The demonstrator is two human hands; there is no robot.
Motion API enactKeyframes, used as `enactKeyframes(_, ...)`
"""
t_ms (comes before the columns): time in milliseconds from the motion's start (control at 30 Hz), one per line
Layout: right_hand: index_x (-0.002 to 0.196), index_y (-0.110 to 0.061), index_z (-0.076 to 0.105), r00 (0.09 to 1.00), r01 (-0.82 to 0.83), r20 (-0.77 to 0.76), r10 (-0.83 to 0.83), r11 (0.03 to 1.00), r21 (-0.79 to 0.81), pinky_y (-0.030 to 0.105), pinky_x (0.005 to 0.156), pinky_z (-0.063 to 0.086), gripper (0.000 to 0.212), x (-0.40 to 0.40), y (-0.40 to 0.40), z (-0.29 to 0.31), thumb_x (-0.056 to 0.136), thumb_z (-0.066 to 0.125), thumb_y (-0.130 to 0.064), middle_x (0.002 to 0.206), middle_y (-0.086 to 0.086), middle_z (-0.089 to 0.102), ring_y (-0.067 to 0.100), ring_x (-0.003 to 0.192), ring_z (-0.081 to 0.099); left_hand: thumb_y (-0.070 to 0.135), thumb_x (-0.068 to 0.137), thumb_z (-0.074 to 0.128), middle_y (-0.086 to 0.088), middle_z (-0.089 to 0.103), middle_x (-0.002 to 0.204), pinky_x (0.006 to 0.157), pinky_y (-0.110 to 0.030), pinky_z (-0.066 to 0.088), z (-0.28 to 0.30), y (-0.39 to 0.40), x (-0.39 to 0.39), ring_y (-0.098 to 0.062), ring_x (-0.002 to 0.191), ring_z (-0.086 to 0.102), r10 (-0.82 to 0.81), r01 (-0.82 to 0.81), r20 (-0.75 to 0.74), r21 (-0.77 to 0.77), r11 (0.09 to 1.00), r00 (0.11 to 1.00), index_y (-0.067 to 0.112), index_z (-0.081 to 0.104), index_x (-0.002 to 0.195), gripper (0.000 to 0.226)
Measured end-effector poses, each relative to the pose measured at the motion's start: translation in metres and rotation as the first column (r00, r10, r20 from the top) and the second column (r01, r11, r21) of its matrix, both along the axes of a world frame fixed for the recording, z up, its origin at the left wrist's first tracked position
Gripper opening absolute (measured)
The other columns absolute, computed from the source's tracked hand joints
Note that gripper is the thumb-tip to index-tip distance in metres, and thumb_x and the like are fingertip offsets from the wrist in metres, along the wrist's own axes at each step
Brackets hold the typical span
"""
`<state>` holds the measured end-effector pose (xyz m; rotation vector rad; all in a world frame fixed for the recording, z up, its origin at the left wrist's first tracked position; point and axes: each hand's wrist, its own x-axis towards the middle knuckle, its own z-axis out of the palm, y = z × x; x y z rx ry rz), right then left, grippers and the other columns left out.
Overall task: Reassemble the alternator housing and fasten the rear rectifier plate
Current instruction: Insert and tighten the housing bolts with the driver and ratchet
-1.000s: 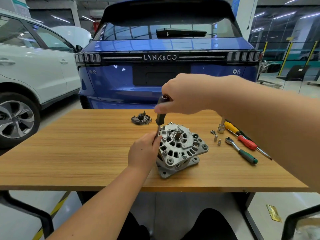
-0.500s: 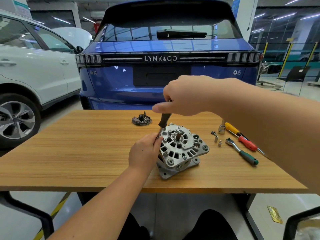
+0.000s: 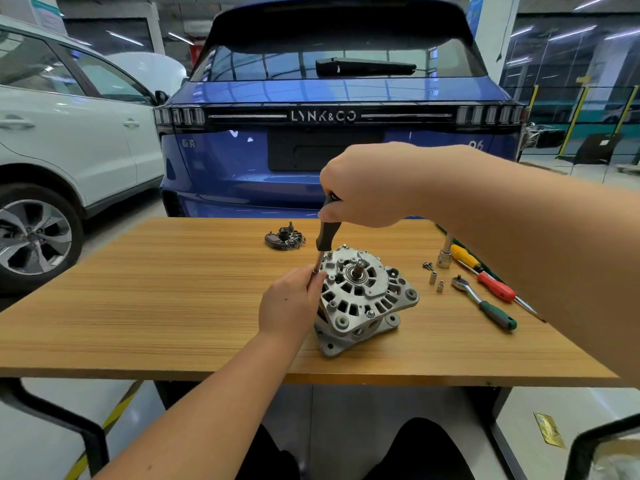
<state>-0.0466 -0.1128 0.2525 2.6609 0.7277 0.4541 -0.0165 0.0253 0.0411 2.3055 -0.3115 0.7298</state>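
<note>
Workshop table mid-frame: alternator housing sits center. Right hand grips the nut driver from above, shaft near-vertical; left hand pinches its tip at the housing's upper-left edge.

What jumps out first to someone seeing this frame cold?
The silver alternator housing sits mid-table, with the right hand gripping a black-handled driver upright over its left edge while the left hand pinches the shaft near the tip. Behind the wooden table looms a blue car. Loose tools, including a green-handled ratchet, lie to the right, and the dark rectifier plate waits at the far edge.
</note>
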Motion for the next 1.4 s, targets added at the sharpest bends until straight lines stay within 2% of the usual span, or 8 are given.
enactKeyframes(200,0.087,-0.021,0.061,0.999,-0.017,-0.033,0.020,0.996,0.083,0.028,0.051,0.035,0.039,-0.001,-0.007,-0.007,0.098,0.050,-0.057,0.076,-0.003,0.059,0.015,0.064,0.055,0.032,0.104,0.051,0.013,0.046,0.062,0.050,-0.020,0.025,-0.001,0.001,0.001,-0.002,0.058,0.044,-0.004,0.004,0.003,0.002,1.000,1.000,0.035,0.045,0.073,0.032)
enactKeyframes(433,0.062,-0.019,0.046,0.982,0.067,0.161,-0.098,0.980,0.188,0.027,0.049,0.029,0.056,-0.001,0.006,-0.027,0.102,0.036,-0.057,0.062,-0.001,0.050,0.019,0.052,0.047,0.030,0.103,0.053,0.012,0.042,0.059,0.049,-0.020,0.026,0.000,0.000,0.001,-0.003,0.055,0.042,0.013,-0.013,0.022,-0.003,1.000,1.000,0.040,0.034,0.064,0.045)
enactKeyframes(567,0.060,-0.019,0.046,0.982,0.109,0.114,-0.150,0.946,0.307,0.028,0.050,0.031,0.057,0.004,0.009,-0.027,0.097,0.043,-0.062,0.060,-0.001,0.049,0.019,0.052,0.047,0.029,0.103,0.054,0.013,0.041,0.058,0.050,-0.018,0.030,0.000,0.000,0.002,-0.002,0.053,0.041,0.014,-0.014,0.036,0.007,1.000,0.999,0.040,0.033,0.064,0.046)
enactKeyframes(767,0.101,-0.022,0.062,0.989,-0.050,-0.136,0.062,0.994,0.094,0.029,0.056,0.044,0.036,0.002,-0.003,-0.012,0.093,0.059,-0.058,0.084,-0.006,0.060,0.013,0.071,0.057,0.030,0.103,0.054,0.014,0.040,0.058,0.049,-0.019,0.020,-0.001,0.000,0.002,-0.001,0.052,0.039,0.002,-0.002,0.044,0.001,1.000,0.999,0.041,0.032,0.064,0.047)
enactKeyframes(1033,0.062,-0.019,0.045,0.985,0.106,0.105,-0.135,0.965,0.239,0.028,0.050,0.032,0.059,0.008,0.010,-0.026,0.099,0.038,-0.063,0.061,-0.001,0.049,0.019,0.052,0.046,0.029,0.103,0.055,0.013,0.038,0.056,0.048,-0.020,0.019,0.000,0.000,0.001,-0.003,0.051,0.038,0.008,-0.008,0.039,0.005,1.000,0.999,0.039,0.031,0.062,0.048)
enactKeyframes(1133,0.069,-0.019,0.052,0.993,0.103,0.038,-0.116,0.964,0.243,0.028,0.050,0.031,0.058,0.009,0.005,-0.024,0.094,0.042,-0.070,0.066,-0.002,0.053,0.018,0.057,0.050,0.029,0.103,0.055,0.013,0.039,0.056,0.048,-0.019,0.021,-0.001,0.000,0.001,-0.003,0.051,0.038,0.005,-0.005,0.041,0.005,1.000,0.999,0.039,0.031,0.063,0.048)
enactKeyframes(1267,0.105,-0.025,0.059,0.988,-0.045,-0.141,0.061,0.992,0.117,0.028,0.053,0.036,0.039,0.000,-0.007,-0.011,0.090,0.060,-0.061,0.083,-0.009,0.055,0.011,0.070,0.053,0.029,0.103,0.055,0.013,0.039,0.056,0.048,-0.020,0.026,-0.002,-0.001,0.002,-0.003,0.053,0.043,-0.002,0.003,0.057,-0.013,1.000,0.998,0.040,0.031,0.063,0.048)
enactKeyframes(1400,0.076,-0.020,0.058,0.997,-0.071,-0.007,0.072,0.993,0.093,0.029,0.049,0.035,0.043,0.001,-0.005,-0.009,0.095,0.054,-0.058,0.068,-0.004,0.056,0.015,0.059,0.053,0.028,0.103,0.054,0.013,0.039,0.056,0.050,-0.018,0.031,-0.003,-0.001,0.001,-0.004,0.052,0.040,-0.004,0.005,0.061,-0.023,1.000,0.998,0.039,0.032,0.063,0.047)
